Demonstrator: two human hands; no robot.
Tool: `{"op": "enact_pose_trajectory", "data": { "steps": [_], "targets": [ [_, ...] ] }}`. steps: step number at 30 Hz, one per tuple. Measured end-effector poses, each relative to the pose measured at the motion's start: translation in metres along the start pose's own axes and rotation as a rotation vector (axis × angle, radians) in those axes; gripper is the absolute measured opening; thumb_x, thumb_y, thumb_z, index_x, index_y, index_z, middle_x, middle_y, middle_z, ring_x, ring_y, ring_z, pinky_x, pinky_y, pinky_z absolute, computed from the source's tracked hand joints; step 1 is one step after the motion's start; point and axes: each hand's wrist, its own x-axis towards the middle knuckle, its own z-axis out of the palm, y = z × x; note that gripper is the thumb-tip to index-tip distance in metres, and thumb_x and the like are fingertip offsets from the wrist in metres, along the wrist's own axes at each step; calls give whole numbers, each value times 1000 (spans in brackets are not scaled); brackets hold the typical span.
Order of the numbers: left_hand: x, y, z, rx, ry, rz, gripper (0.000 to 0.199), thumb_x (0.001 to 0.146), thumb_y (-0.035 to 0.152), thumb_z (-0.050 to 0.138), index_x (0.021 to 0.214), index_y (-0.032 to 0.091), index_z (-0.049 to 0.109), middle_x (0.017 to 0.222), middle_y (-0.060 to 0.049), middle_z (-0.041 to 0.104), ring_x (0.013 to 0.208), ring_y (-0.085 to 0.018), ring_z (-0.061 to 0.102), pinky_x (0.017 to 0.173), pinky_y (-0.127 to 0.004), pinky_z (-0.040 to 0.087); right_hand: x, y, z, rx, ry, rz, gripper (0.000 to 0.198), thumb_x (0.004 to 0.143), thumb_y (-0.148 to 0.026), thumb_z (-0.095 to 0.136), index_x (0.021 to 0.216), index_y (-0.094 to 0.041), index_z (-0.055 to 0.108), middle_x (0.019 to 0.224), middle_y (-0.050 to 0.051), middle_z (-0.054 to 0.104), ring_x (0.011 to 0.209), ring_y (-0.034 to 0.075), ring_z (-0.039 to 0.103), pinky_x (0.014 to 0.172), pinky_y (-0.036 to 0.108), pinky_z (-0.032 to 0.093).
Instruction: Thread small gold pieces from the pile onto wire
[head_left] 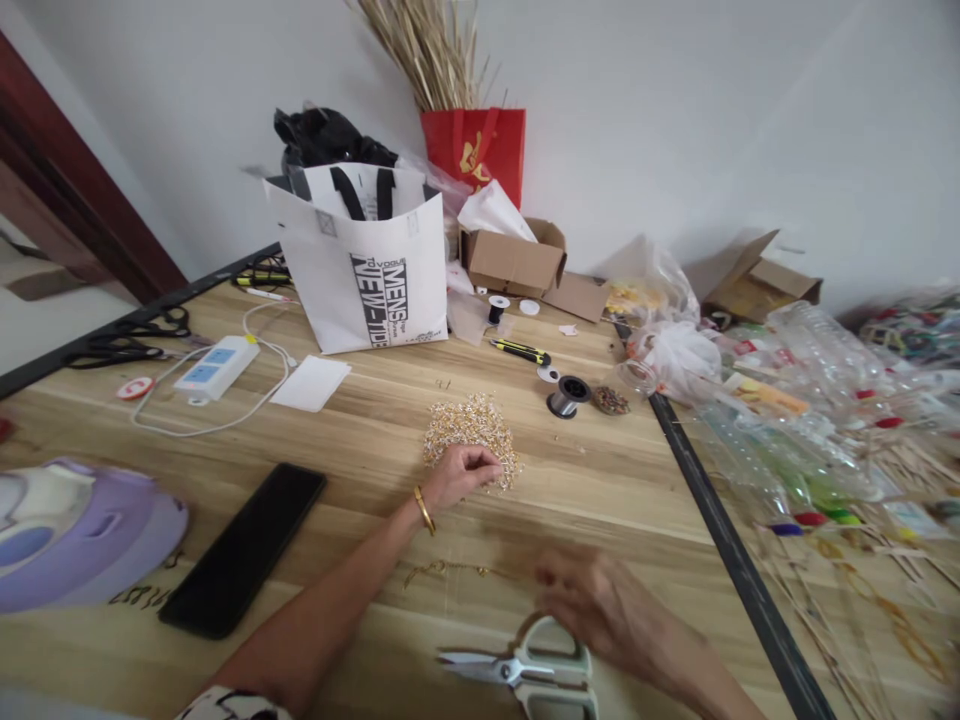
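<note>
My left hand (459,474), with a gold bangle (424,510) at the wrist, rests at the near edge of a pile of small gold and white beads (471,420). Its thumb and fingers are pinched together; whatever is between them is too small to make out. Motion blurs my right hand (600,605), held above the table just beyond the white-handled scissors (536,668), and its fingertips are unclear. Between my forearms lies a thin gold chain (442,568), its right part running faintly toward my right hand.
A black phone (244,548) and a purple device (97,530) lie left. Behind the beads are a wire spool (568,397), a yellow-black cutter (520,351) and a white bag (367,270). Plastic bottles (780,430) crowd the right, past a dark table edge (720,530).
</note>
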Motion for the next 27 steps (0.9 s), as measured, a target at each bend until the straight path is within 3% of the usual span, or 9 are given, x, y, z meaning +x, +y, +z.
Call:
{"op": "enact_pose_trajectory", "data": {
  "steps": [2,5,9,12,15,21,24,27],
  "targets": [
    [1,-2,0,-16,11,-13,24,67,34,67,67,10,62,59,0,58,54,-8,50,54,-20,39,-17,-6,9,-97,-63,-9,32,77,-11,60,106,-23,57,100,5,63,85,18,62,71,26,50],
    [2,-6,0,-23,25,-11,23,67,33,68,68,10,62,59,1,58,55,-8,50,54,-20,39,-32,-4,33,-231,-160,-78,47,66,-13,70,110,-25,57,97,5,65,78,21,64,67,28,52],
    [2,-6,0,-19,29,-19,22,67,32,68,69,10,63,60,0,59,56,-8,51,55,-20,40,-38,4,65,-412,-86,-80,47,69,-16,68,113,-23,55,86,6,65,71,23,64,57,28,53],
    [1,-5,1,-24,27,-30,23,67,33,68,69,11,63,61,0,59,56,-8,51,56,-20,41,-37,2,71,-437,-36,-66,46,69,-17,68,112,-23,55,87,7,65,72,22,64,55,27,53],
    [1,-4,1,-28,20,-35,24,66,34,69,68,11,63,60,0,59,56,-8,51,56,-20,41,-36,-5,57,-294,-80,-12,34,71,-16,65,103,-24,60,86,5,65,66,19,63,53,23,52],
    [1,-4,1,-69,19,-52,26,64,36,70,67,11,63,58,1,59,55,-8,50,56,-20,41,-40,-11,22,258,24,279,43,73,-16,57,115,-24,59,106,6,65,92,19,63,82,27,50],
    [0,-1,1,-108,21,-66,29,63,38,72,69,11,64,59,0,59,56,-8,52,57,-21,43,-39,-4,20,509,93,425,46,77,-26,55,123,-20,54,107,8,64,95,20,61,87,32,48],
    [-1,3,2,-136,31,-77,31,61,39,73,69,10,64,60,0,60,57,-9,53,58,-21,44,-35,5,25,684,141,427,58,72,-31,61,128,-17,49,109,9,63,94,21,60,83,32,49]
  ]
}}
